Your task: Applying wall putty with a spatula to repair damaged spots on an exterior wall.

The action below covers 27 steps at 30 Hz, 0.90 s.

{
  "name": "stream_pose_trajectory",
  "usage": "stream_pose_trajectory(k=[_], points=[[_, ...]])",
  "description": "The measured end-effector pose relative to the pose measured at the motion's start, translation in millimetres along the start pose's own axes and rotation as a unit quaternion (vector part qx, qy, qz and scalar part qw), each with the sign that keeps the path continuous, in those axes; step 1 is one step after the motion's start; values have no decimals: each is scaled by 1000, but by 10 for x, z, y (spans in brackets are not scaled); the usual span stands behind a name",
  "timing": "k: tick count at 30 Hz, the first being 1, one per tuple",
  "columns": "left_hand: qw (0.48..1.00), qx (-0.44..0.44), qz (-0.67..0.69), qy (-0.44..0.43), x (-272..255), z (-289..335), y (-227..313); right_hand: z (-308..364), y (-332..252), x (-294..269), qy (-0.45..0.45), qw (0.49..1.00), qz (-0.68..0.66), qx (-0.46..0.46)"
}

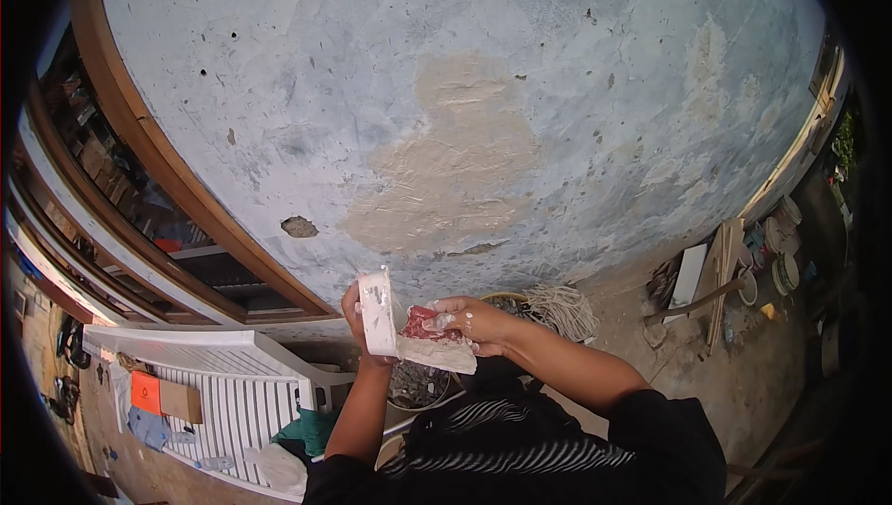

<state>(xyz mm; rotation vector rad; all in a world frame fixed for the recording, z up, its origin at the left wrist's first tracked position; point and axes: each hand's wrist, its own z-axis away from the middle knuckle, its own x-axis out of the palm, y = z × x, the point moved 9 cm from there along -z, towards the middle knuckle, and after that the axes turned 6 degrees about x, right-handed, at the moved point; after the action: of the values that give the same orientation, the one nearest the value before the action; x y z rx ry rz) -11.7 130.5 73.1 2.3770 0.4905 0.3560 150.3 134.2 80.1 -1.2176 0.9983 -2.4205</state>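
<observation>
My left hand (353, 315) grips a white, narrow rectangular tray (378, 313) smeared with pale paste, its long side tipped upright. Beside it, my right hand (458, 316) is closed around a red putty knife (420, 323) whose broad lower part is coated whitish. The knife is close against the tray's inner side; whether they touch is hard to tell. White smears cover the right fingers. Ahead stands a weathered pale-blue wall (604, 133) with a large beige filler patch (465, 161) and a small hole (298, 226) to its lower left.
On the left are a brown window frame (200, 198) and a white slatted bench (237, 403) holding an orange box (146, 392) and a brown box (181, 401). A bucket of rubble (418, 384) stands below my hands. Rope-like strands (562, 310) and leaning boards (688, 280) lie right.
</observation>
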Motion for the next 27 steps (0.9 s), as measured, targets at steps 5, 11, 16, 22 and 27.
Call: stream_pose_trajectory(k=[5,11,16,22,27], points=[[999,2,-9,-32,67,10,76,11,-3,-12,10,1000,-30,1],[999,51,9,0,101,184,76,30,-15,43,8,989,-147,-32],[992,-80,91,46,92,385,-20,93,-178,-42,36,982,-156,-96],[849,-300,393,187,276,232,106,373,-651,-180,116,965,-15,-235],[809,-344,443,176,413,98,307,885,-1131,342,267,683,516,-443]])
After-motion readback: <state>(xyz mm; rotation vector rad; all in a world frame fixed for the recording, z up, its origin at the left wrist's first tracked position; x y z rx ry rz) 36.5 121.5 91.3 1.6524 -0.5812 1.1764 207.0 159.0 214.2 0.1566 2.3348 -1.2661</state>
